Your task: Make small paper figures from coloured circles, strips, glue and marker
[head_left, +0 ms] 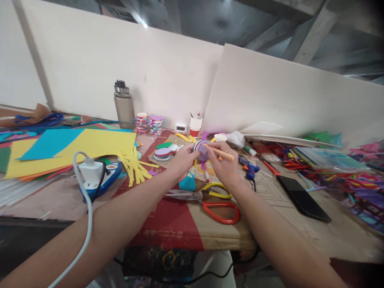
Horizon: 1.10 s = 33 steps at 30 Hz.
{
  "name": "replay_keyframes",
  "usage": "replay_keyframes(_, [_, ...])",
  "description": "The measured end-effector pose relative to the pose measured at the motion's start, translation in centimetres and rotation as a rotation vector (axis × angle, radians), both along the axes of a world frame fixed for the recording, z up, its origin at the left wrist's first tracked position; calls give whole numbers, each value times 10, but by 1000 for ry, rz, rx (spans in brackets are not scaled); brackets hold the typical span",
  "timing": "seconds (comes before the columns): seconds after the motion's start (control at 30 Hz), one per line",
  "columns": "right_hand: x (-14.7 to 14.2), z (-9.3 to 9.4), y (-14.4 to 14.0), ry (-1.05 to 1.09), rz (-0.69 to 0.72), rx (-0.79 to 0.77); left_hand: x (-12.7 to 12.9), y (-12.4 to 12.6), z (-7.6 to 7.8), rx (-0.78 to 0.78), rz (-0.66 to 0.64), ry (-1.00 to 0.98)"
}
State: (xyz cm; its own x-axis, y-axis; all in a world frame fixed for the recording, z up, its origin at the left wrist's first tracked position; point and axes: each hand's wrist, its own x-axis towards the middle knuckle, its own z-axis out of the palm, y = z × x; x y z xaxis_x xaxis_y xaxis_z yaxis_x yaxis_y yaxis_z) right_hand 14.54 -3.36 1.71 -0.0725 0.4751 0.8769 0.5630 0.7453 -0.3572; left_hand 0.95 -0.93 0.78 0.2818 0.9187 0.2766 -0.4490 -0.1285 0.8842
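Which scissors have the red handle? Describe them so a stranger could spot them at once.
Start at the cardboard-covered table and look just below the person's right hand. Two pairs lie crossed there. The red-handled scissors sit nearest the table's front edge, with big orange-red loops, unlike the smaller yellow-handled scissors behind them.

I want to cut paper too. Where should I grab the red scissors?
Probably by the red loop handles, coming from the near table edge. The scissors lie flat with handles toward you; their blades point left, under the left hand.
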Motion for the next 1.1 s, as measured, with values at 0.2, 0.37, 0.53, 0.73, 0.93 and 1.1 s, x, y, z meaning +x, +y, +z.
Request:
replay_keyframes(0.2, [0, -1, 2, 35, -2, 45, 0, -2, 1, -23, -18, -29])
replay_keyframes(0.37, [0, -1, 2, 56, 0, 37, 0, -5, 4, -47, -28, -35])
replay_keyframes(0.53, [1, -3, 3, 86, 11, 5, 1, -6, 7, -49, -24, -17])
replay_keyframes(0.73, [1, -3, 4, 152, 30, -62, 1, -7, 7, -45, -45, -32])
replay_keyframes(0.93, [0, -3, 4, 125, 3, -56, 2, -7, 6, -42, -52, -44])
replay_keyframes(1.1, [1, -4, 5, 108, -4, -50, 2, -7, 7, -32, -40, -28])
